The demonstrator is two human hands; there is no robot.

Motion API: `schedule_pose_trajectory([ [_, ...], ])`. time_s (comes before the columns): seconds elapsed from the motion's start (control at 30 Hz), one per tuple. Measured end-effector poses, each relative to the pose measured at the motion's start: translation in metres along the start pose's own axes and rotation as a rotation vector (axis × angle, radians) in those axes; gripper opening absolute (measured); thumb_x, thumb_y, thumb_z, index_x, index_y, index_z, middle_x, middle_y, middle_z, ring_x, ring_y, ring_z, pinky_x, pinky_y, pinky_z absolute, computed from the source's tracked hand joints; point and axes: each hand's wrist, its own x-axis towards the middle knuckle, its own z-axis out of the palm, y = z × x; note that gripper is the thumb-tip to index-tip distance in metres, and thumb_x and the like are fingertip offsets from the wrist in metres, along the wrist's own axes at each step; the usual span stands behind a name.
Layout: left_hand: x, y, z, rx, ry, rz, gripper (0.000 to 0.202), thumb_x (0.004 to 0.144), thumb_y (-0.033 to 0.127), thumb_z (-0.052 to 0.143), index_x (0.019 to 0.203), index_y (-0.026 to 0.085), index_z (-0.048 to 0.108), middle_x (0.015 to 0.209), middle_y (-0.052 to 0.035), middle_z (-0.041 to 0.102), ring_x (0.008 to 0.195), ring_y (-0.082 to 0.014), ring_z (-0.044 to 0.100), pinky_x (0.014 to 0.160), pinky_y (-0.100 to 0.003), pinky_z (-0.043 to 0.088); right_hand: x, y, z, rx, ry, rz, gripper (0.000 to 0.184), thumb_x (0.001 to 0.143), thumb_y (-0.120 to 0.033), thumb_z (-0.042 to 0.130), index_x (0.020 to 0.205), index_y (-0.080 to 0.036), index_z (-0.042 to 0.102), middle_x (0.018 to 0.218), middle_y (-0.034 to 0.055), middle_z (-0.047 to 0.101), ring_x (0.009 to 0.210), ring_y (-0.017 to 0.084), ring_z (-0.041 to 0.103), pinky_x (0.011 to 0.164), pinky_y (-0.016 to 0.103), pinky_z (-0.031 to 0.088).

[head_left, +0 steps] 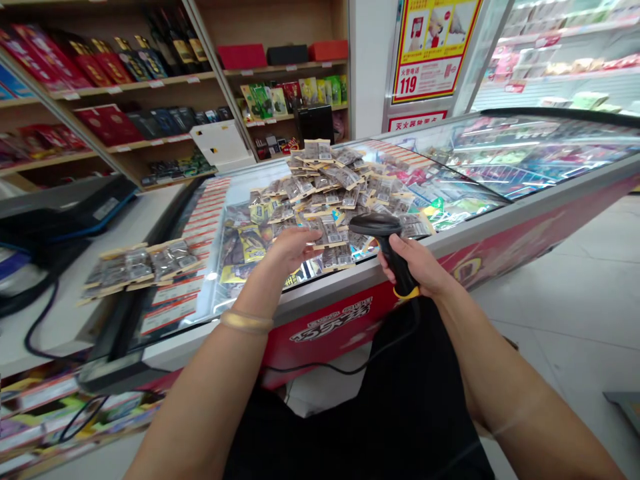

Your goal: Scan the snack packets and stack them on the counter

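Note:
My right hand [413,263] is wrapped round the grip of a black barcode scanner [383,230] with yellow trim, its head over the front of a packet pile. My left hand [293,250] is at the pile's front edge, thumb and fingertips closed on the left end of a small packet [329,230] with dark contents and tan edges. Behind both hands, a large heap of similar packets [340,177] lies on the glass top of a chest freezer [233,200]. A smaller group of packets [173,259] rests to the left, near the freezer's end.
The scanner's black cable [340,369] hangs across in front of the freezer. A counter [60,333] with dark equipment [70,207] adjoins on the left. Shelves [140,83] of boxes and bottles stand behind, beside a white box [223,142]. Tiled floor [575,293] extends at right.

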Motion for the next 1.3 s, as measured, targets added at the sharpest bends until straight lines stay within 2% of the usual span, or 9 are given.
schedule_pose_trajectory([
  [0.1,-0.010,0.002,-0.012,0.016,0.032,-0.055,0.030,0.067,0.000,0.079,0.074,0.019,0.056,0.069,0.0013,0.062,0.060,-0.0103,0.058,0.062,-0.028,0.059,0.000,0.000,0.002,0.012,-0.034,-0.010,0.069,0.061,-0.078,0.080,0.084,-0.018,0.056,0.061,-0.0025,0.059,0.042,0.009,0.051,0.039,0.020,0.040],
  [0.27,-0.017,-0.002,-0.024,-0.023,0.052,0.164,0.024,0.065,0.011,0.080,0.075,0.018,0.060,0.074,0.0017,0.064,0.064,-0.0091,0.057,0.060,-0.023,0.053,0.000,0.003,0.015,0.007,-0.140,-0.009,0.068,0.063,-0.077,0.080,0.088,-0.017,0.057,0.062,-0.0024,0.060,0.041,0.008,0.052,0.040,0.021,0.038],
  [0.37,-0.018,-0.003,-0.027,-0.035,0.052,0.231,0.027,0.060,0.016,0.081,0.075,0.019,0.060,0.071,0.0037,0.062,0.063,-0.0086,0.054,0.060,-0.022,0.051,0.001,0.006,0.023,-0.018,-0.207,0.006,0.067,0.066,-0.076,0.079,0.089,-0.017,0.057,0.062,-0.0030,0.058,0.041,0.008,0.052,0.040,0.020,0.037],
  [0.63,-0.030,-0.005,-0.040,0.047,0.083,0.193,0.026,0.054,0.018,0.080,0.066,0.018,0.056,0.065,0.0030,0.059,0.058,-0.0091,0.050,0.059,-0.027,0.053,0.002,0.012,0.036,-0.084,-0.276,0.009,0.066,0.070,-0.078,0.075,0.089,-0.017,0.057,0.063,-0.0037,0.057,0.043,0.008,0.052,0.040,0.020,0.036],
  [0.87,-0.031,-0.008,-0.052,0.004,0.110,0.261,0.032,0.049,0.025,0.080,0.068,0.019,0.056,0.069,0.0032,0.060,0.062,-0.0103,0.053,0.059,-0.026,0.053,0.005,0.013,0.047,-0.114,-0.313,0.014,0.068,0.071,-0.079,0.073,0.091,-0.017,0.056,0.064,-0.0040,0.056,0.043,0.007,0.051,0.041,0.020,0.037],
  [1.3,-0.033,-0.007,-0.056,-0.027,0.094,0.274,0.036,0.048,0.027,0.083,0.072,0.019,0.058,0.073,0.0029,0.063,0.067,-0.0113,0.057,0.062,-0.026,0.053,0.007,0.012,0.054,-0.109,-0.291,0.029,0.068,0.069,-0.079,0.074,0.092,-0.017,0.057,0.064,-0.0034,0.056,0.043,0.008,0.051,0.040,0.022,0.037],
])
